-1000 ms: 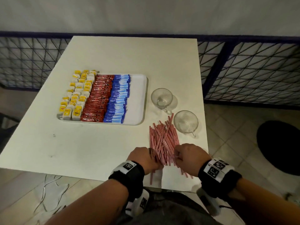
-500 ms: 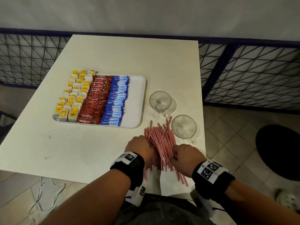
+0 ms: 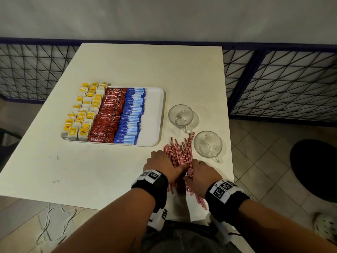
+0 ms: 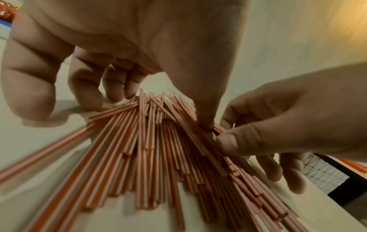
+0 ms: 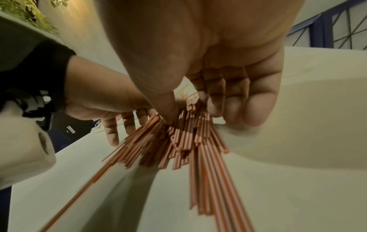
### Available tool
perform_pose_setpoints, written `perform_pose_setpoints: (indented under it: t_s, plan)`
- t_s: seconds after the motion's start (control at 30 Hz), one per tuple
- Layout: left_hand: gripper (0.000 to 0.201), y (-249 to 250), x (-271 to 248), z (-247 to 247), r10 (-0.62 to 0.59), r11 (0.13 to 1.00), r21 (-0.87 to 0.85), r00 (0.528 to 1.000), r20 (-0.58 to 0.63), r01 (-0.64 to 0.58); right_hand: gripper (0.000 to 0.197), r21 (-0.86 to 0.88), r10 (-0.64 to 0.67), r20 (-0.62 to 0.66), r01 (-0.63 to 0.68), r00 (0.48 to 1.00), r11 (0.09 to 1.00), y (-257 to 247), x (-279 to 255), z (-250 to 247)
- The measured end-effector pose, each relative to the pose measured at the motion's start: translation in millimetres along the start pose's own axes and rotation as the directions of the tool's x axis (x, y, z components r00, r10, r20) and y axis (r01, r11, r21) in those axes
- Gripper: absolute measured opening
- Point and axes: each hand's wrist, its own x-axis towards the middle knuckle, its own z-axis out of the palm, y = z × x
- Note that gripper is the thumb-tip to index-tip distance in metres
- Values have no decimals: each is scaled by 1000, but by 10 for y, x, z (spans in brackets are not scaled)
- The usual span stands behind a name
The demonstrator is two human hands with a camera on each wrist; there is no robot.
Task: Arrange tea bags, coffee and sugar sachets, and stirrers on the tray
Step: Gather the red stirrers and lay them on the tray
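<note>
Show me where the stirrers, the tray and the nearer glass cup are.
stirrers [image 3: 179, 154]: head view, middle of the striped pile.
tray [image 3: 155, 114]: head view, bare right strip.
nearer glass cup [image 3: 207, 144]: head view, inside the bowl.

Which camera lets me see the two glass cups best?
The head view: both glass cups stand in full on the table, right of the tray. Both wrist views show only hands and stirrers, no cups.

Right hand [image 5: 208, 66] fingers [image 5: 258, 103] curl around the stirrers [image 5: 184, 141].
</note>
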Motion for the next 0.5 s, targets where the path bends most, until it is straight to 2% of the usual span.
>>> perform_pose_setpoints:
  t_s: [0.23,0.3,0.4,0.5]
  plan:
    - [62,-192,142,-141,41,999,31,999,24,-42,43,29,-24,-17,24,1000,999,-53,22,38]
    - [63,-213,159,-156,32,999,27,999,35,-33,43,50,-20,-22,21,1000,999,-69,25,56]
    - [79,-181,134,-122,11,1000,22,998,58,-13,43,67,1,-29,1,1000,998,-111,42,82]
    - [66,-149,139,-111,48,997,-69,998,50,-45,45,78,22,-28,-20,999,997,-148,42,91]
